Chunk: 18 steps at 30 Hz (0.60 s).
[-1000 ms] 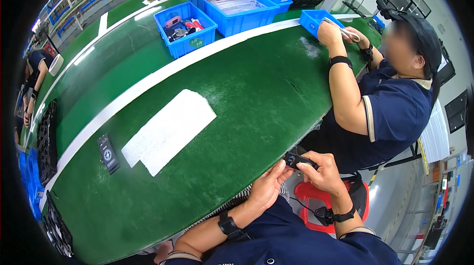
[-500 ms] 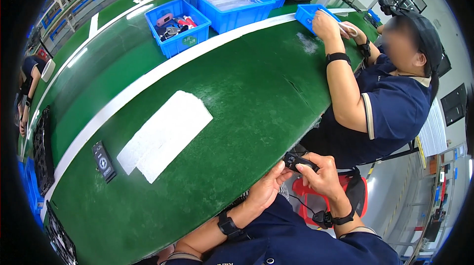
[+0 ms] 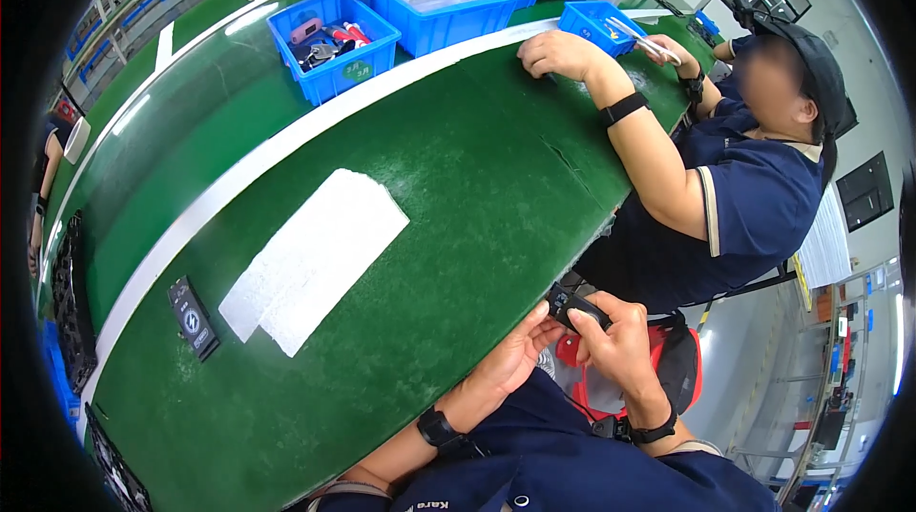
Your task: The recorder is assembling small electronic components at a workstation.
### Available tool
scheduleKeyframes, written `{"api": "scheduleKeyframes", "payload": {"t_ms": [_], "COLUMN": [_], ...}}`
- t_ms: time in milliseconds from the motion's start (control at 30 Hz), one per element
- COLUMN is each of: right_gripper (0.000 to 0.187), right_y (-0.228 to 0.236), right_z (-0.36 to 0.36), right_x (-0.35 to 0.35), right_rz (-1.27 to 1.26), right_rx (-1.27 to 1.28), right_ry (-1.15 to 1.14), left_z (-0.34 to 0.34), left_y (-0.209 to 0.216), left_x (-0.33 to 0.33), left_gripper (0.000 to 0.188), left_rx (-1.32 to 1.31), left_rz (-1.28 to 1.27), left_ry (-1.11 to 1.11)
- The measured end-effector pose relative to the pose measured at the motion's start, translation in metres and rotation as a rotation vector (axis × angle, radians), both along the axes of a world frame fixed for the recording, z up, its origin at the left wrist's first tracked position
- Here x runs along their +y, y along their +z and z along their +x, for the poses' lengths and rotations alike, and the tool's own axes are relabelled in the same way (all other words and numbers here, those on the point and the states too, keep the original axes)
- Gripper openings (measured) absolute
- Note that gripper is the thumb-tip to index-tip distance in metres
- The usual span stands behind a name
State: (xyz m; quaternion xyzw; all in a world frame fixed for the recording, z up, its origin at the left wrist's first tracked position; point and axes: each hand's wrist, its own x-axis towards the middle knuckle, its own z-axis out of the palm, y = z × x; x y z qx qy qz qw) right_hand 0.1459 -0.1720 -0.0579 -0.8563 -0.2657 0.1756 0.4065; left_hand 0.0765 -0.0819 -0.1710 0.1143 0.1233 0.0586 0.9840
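At the table's near edge, my right hand (image 3: 618, 333) grips a small black rectangular device (image 3: 579, 306), its thumb lying along the top face. My left hand (image 3: 513, 355) is at the device's left end, thumb and fingertips closed against it. Part of the device is hidden under my fingers. Farther left on the green table (image 3: 448, 197) lies a flat black battery-like block (image 3: 194, 318) with a pale round lightning mark. Next to it rests a white sheet (image 3: 320, 259) with an uneven outline.
At my right a co-worker's arm (image 3: 649, 154) reaches over the table beside a small blue tray (image 3: 596, 23); their other hand holds a white looped thing (image 3: 658, 46). Blue bins (image 3: 334, 83) with tools and flat parts stand beyond the white strip (image 3: 239, 168). A red stool (image 3: 601, 388) stands below the edge.
The co-worker's nearer hand has moved left from the small blue tray down to the table. My hands keep hold of the black device, with only a slight shift. The view has turned a little.
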Motion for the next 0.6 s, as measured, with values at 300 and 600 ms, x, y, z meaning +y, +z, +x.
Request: {"api": "scheduleKeyframes", "payload": {"t_ms": [300, 600], "right_gripper": [0.016, 0.015], "right_y": [0.001, -0.017], "right_z": [-0.001, 0.009], "right_x": [0.0, -0.012], "right_rz": [0.003, 0.096], "right_rx": [0.043, 0.202], "right_ry": [-0.027, 0.018], "left_z": [0.002, 0.0], "left_y": [-0.002, 0.006], "left_x": [-0.002, -0.002], "left_gripper": [0.017, 0.015], "left_rx": [0.022, 0.039], "left_rz": [-0.05, 0.061], "left_ry": [0.021, 0.094]}}
